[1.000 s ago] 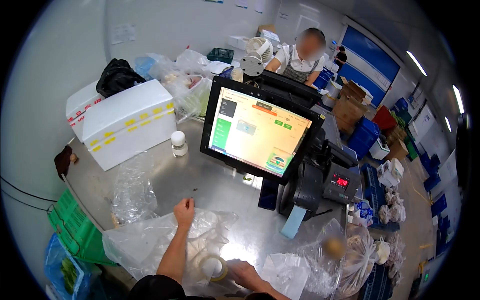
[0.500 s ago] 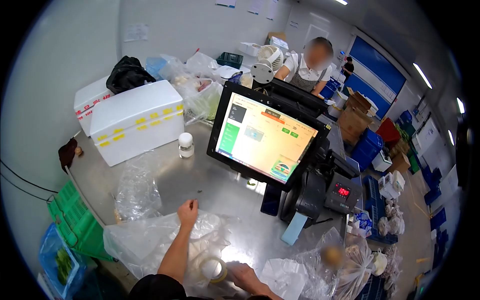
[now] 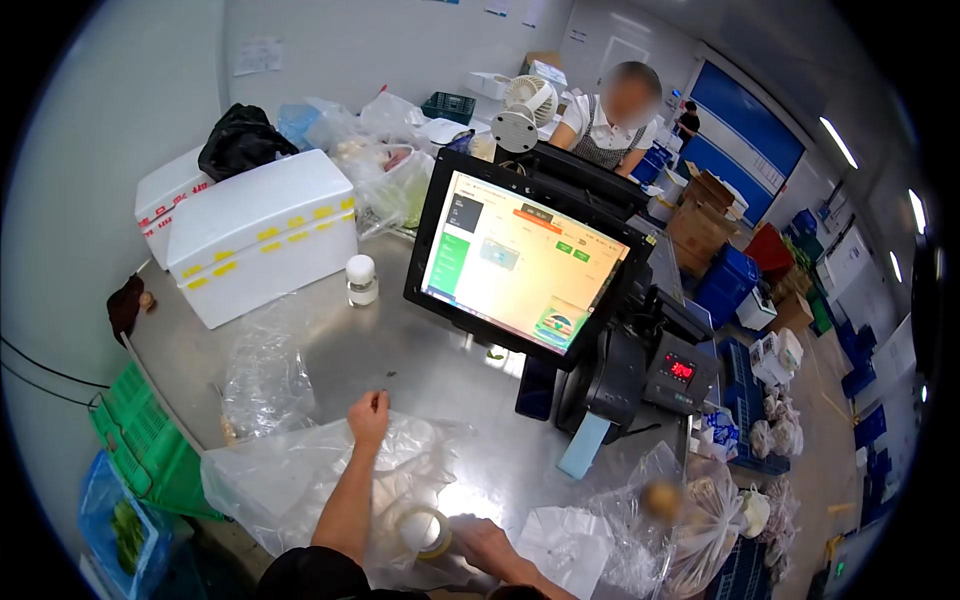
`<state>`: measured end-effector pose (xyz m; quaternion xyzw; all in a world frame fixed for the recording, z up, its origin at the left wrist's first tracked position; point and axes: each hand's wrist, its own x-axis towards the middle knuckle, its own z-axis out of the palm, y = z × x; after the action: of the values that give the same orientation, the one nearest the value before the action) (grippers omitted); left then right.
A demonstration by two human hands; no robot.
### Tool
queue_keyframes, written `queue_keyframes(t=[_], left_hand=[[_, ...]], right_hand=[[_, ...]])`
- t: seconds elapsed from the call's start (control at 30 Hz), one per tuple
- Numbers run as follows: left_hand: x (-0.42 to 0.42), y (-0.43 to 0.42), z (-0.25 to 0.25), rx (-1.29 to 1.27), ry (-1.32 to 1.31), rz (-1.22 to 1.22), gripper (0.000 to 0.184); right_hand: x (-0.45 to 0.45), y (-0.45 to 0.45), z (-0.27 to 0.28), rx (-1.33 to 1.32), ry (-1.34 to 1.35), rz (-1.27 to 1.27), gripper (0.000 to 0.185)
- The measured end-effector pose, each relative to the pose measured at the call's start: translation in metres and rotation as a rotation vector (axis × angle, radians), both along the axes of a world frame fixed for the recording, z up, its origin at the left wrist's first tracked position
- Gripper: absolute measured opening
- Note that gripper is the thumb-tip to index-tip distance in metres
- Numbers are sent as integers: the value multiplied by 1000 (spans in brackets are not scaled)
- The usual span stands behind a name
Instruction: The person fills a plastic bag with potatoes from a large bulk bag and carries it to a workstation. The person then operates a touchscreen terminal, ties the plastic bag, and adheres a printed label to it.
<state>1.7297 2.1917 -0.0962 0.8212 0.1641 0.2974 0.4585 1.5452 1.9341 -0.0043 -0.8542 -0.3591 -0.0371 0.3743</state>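
Observation:
A large clear plastic bag (image 3: 275, 480) lies crumpled across the near side of the metal table. Over its far edge, my left hand (image 3: 368, 420) is closed, thumb and fingers pressed together; what they pinch, if anything, is too small to make out. On the bag near my body rests a roll of clear tape (image 3: 436, 540). My right hand (image 3: 484, 548) is beside the roll, its curled fingers at the roll's right rim. Whether they grip the tape is hidden. White, thin plastic bags (image 3: 565, 545) lie just right of that hand.
A touch-screen monitor (image 3: 520, 265), label printer (image 3: 605, 385) and red-digit scale display (image 3: 682, 370) stand ahead. White foam boxes (image 3: 265, 240), a white-capped jar (image 3: 362, 282) and another clear bag (image 3: 268, 380) are left. Behind the monitor is a co-worker (image 3: 610, 125). Bagged goods (image 3: 705, 540) sit right.
The view has shifted slightly, so the scene appears a little further left and up. Both hands keep nearly the same pose, with the tape roll between them.

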Motion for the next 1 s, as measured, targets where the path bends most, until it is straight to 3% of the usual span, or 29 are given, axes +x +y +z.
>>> queue_keyframes(t=[0.3,1.0], left_hand=[[0,1,5,61,7,-16,23],[1,3,-4,70,1,-12,22]], right_hand=[[0,-1,-3,-33,102,15,21],[-7,-4,-19,-21,28,-42,21]])
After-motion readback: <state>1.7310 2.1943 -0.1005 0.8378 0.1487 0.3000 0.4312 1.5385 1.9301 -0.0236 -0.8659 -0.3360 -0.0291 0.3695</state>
